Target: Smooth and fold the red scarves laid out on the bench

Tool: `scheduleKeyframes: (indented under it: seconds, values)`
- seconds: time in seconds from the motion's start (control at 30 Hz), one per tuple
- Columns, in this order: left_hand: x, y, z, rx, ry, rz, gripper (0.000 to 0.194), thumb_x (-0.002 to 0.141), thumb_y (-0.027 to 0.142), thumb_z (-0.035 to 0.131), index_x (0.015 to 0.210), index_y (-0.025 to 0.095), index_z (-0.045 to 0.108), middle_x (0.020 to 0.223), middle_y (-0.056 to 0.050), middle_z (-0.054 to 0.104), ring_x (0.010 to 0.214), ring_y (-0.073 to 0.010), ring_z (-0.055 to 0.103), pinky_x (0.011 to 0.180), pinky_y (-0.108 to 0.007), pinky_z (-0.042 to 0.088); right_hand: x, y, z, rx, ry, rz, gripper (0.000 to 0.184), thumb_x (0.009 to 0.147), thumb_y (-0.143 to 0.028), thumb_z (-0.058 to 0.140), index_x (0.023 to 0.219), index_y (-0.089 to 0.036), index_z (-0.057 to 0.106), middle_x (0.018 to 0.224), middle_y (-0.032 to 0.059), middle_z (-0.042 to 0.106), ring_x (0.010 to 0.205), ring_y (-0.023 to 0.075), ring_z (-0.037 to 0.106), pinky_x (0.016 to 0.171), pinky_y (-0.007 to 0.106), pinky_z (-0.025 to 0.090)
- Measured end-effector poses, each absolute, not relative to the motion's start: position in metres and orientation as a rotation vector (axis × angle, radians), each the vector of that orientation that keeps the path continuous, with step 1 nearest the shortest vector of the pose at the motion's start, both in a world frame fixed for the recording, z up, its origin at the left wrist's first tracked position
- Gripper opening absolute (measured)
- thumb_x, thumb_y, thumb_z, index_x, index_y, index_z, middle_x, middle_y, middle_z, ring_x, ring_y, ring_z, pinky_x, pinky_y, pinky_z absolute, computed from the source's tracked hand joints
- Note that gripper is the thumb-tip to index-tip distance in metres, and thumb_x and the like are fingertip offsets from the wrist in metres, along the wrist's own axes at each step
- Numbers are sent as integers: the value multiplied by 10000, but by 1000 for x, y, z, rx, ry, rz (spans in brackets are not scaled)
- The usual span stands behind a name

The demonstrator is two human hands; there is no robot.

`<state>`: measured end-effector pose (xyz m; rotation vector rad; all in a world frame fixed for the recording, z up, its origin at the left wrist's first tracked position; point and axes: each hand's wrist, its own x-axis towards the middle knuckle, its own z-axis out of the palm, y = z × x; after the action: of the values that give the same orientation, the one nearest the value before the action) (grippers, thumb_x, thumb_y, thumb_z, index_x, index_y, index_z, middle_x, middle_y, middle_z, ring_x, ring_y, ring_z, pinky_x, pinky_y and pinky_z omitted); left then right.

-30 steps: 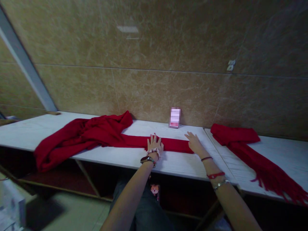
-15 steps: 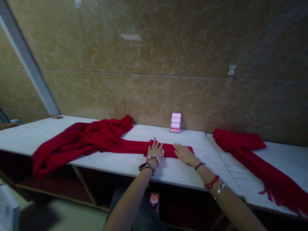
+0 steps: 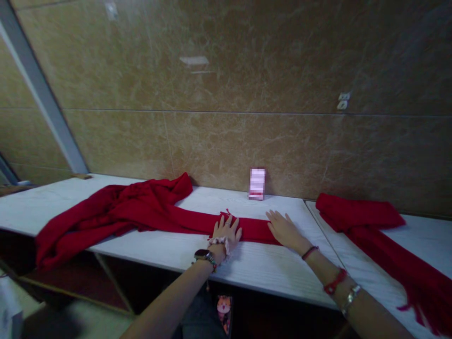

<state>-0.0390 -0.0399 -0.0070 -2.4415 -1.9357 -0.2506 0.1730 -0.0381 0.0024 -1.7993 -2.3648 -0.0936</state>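
Note:
A red scarf (image 3: 192, 221) lies across the white tabletop, bunched up at the left and flat in a folded strip at the middle. On that strip, near a small fringe, my left hand (image 3: 226, 231) rests with its fingers spread. My right hand (image 3: 285, 230) lies open over the strip's right end, palm down and fingers stretched, hiding part of that end. Neither hand grips the cloth. A second red scarf (image 3: 374, 245) is spread at the right, folded at its far end, its fringe hanging toward the near edge.
A small card or phone-like panel (image 3: 256, 183), blurred out, leans against the brown marble wall (image 3: 219, 146) behind the white tabletop (image 3: 268, 266). Open dark shelves (image 3: 70, 287) lie below. A seam divides the top at the right. A wall socket (image 3: 343, 100) sits above.
My right hand has slid right along the strip to its end. My left hand stays on the scarf with its fingers more spread. The view has shifted slightly.

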Motion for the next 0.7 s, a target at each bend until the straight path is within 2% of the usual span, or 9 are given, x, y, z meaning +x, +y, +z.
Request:
scheduleKeyframes:
  seconds: [0.1, 0.2, 0.4, 0.6, 0.7]
  values:
    - [-38, -39, -9, -2449, -1924, -219, 482, 903, 387, 288, 1348, 226, 378, 1419, -71, 309, 1303, -335, 221, 1019, -475, 264, 149, -40, 5, -1653, -2336, -107, 508, 910, -324, 254, 1364, -108, 323, 1423, 134, 312, 1312, 256, 242, 1044, 449, 214]
    - [-41, -36, -9, -2471, -1922, -195, 482, 911, 404, 278, 1357, 239, 359, 1427, -62, 293, 1311, -318, 210, 1026, -460, 259, 132, -44, -1, -1472, -2518, 25, 514, 907, -379, 266, 1365, -157, 333, 1428, 91, 314, 1308, 253, 252, 1036, 461, 232]
    - [-93, -26, 10, -2625, -1828, -49, 458, 925, 416, 283, 1362, 285, 325, 1436, -15, 275, 1319, -229, 229, 1056, -414, 222, 148, -49, -10, -1514, -2580, 52, 523, 911, -392, 228, 1375, -169, 316, 1433, 80, 303, 1314, 245, 239, 1043, 469, 212]
    - [-182, -24, 19, -2515, -1827, 189, 469, 914, 394, 340, 1359, 247, 338, 1419, -75, 299, 1322, -293, 197, 1037, -504, 198, 201, -50, -14, -1547, -2573, 74, 521, 912, -401, 207, 1381, -194, 301, 1444, 60, 281, 1320, 210, 228, 1055, 448, 209]
    - [-197, -22, 16, -2478, -1714, 219, 469, 914, 389, 344, 1354, 227, 354, 1411, -92, 312, 1302, -296, 252, 1018, -476, 256, 230, -49, -20, -1562, -2556, 82, 523, 909, -420, 203, 1383, -220, 295, 1443, 43, 283, 1321, 195, 226, 1059, 441, 209]
